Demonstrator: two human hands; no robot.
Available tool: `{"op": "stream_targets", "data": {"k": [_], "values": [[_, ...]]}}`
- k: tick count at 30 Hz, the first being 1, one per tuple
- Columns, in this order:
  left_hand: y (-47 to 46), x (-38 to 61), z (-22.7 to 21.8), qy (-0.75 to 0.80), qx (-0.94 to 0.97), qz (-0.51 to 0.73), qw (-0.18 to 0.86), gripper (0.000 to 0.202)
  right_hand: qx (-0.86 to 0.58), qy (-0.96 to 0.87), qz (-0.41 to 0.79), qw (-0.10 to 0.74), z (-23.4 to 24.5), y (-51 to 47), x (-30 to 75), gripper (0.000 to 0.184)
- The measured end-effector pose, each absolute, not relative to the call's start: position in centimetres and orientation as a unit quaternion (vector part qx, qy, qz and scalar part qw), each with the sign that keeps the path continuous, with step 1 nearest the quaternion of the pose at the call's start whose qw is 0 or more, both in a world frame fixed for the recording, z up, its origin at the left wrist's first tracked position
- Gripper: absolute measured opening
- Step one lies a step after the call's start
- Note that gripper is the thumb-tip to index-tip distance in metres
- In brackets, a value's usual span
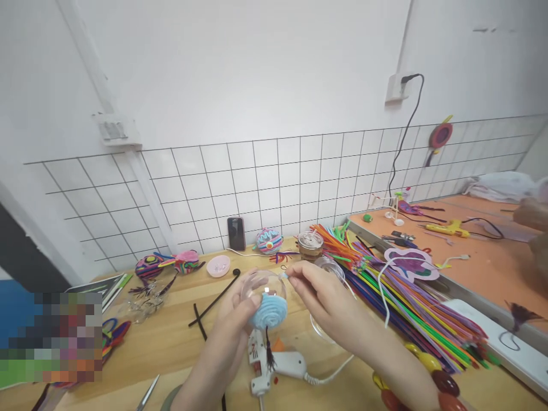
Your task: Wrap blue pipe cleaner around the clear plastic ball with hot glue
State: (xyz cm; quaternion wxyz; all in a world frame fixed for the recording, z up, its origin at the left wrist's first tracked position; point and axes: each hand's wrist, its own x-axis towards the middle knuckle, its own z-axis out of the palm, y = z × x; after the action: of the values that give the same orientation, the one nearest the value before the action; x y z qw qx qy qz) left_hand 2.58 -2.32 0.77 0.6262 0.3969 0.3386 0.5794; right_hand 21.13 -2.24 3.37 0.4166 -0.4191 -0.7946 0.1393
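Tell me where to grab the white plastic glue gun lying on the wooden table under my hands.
Take the white plastic glue gun by its handle, where the cord leaves, coming from above on the right. It lies on its side with the handle jutting rightward, clear of the barrel, nearest your right hand.

A plain white wall (257,68) fills the upper half of the view, evenly and softly lit. Below it runs a band of white square tiles (274,177) with dark grout. A white conduit (143,182) slants down from a small box (113,130). At the right, a black cable (406,125) hangs from a wall socket (394,88). A light wooden bench (171,348) meets an orange bench (492,268) at the corner.
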Motion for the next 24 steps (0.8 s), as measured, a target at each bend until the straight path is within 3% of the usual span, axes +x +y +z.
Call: {"op": "stream_targets", "data": {"k": [5, 8, 14, 24], "values": [[-2.48, 2.9, 0.91, 0.334, 0.39, 0.6, 0.614, 0.053, -0.401, -0.762, 0.266, 0.434, 3.34, -2.8, 20.67, 0.007], [-2.56, 2.96, 1.03, 0.33, 0.382, 0.607, 0.614, 0.051, -0.413, -0.737, 0.319, 0.43, 3.16, -2.8, 20.39, 0.027], [-2.56, 3.09, 0.93, 0.31, 0.391, 0.599, 0.626, 0.049, -0.466, -0.725, 0.317, 0.397, 2.72, -2.16, 20.22, 0.067], [-2.67, 2.83, 1.63, 0.292, 0.449, 0.541, 0.649, 0.038, -0.455, -0.712, 0.359, 0.396, 3.41, -2.31, 20.42, 0.068]]}}
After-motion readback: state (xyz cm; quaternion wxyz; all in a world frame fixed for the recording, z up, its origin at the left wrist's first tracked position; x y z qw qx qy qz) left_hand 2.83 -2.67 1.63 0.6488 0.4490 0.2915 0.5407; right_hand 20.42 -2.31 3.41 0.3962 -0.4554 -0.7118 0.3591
